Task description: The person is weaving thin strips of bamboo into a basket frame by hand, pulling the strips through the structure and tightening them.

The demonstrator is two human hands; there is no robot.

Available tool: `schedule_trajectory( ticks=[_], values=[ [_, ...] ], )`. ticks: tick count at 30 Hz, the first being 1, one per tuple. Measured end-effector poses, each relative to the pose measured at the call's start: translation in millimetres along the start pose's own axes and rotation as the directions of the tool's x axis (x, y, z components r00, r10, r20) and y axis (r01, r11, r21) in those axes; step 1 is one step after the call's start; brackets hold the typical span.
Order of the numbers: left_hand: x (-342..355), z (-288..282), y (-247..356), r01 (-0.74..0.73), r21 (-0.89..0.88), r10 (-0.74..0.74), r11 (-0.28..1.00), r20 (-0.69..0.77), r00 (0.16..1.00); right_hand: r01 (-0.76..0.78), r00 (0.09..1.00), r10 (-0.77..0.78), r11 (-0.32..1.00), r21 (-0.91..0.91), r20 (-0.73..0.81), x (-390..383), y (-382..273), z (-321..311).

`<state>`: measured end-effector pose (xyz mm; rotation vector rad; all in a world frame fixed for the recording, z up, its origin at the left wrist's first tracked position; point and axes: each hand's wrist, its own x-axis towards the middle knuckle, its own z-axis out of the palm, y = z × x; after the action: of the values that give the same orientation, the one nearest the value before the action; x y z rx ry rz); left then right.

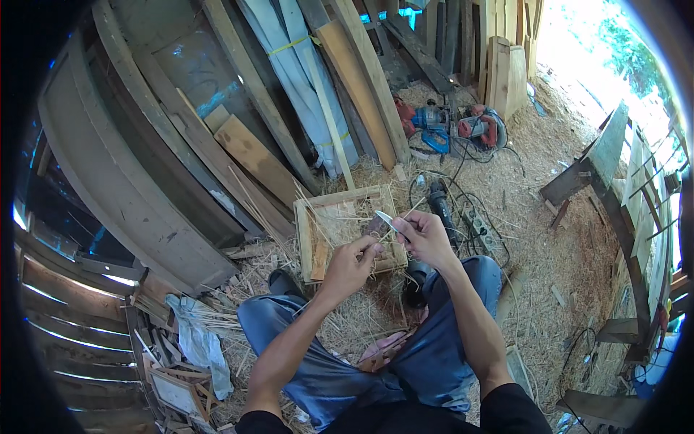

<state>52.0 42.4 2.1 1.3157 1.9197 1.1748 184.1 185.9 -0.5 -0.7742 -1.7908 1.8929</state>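
Observation:
My right hand (428, 237) is closed on a small knife, and its pale blade (383, 216) points up and to the left. With pinched fingers, my left hand (350, 269) grips a thin wooden stick (413, 207) that slants up past the blade and my right fingers. Both hands are close together above a wooden frame (334, 195) lying on the shaving-strewn ground between my feet. Several thin strips (315, 217) lie across the frame's left part. The knife's handle is hidden in my right hand.
Power tools (481, 129) with cables lie ahead, and a dark grinder-like tool (439, 202) is by my right hand. A power strip (477, 226) sits beside it. Boards (354, 94) lean along the wall. A bundle of thin sticks (206, 316) is to the left.

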Motion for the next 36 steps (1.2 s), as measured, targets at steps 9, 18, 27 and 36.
schedule_trajectory(
  ticks=[9,18,27,36],
  values=[
    [-12.9,-15.2,-13.0,-0.079,0.000,0.079,0.997,-0.116,0.990,0.090,0.873,0.028,0.972,0.218,-0.487,6.4,-9.0,-82.5],
    [-11.9,-4.1,-9.2,-0.084,0.047,0.090,0.995,-0.142,0.986,-0.106,0.989,0.084,0.977,0.185,0.121,-4.3,-1.4,11.0],
    [-19.3,-10.5,-8.3,0.002,0.124,0.017,0.992,-0.150,0.989,-0.002,0.995,0.036,0.939,0.344,-0.092,-5.4,-25.4,-46.9],
    [-7.6,7.3,-7.2,-0.173,0.196,0.224,0.965,-0.278,0.934,-0.157,0.985,0.128,0.945,0.286,0.118,-2.6,-7.9,9.0]
  ],
)
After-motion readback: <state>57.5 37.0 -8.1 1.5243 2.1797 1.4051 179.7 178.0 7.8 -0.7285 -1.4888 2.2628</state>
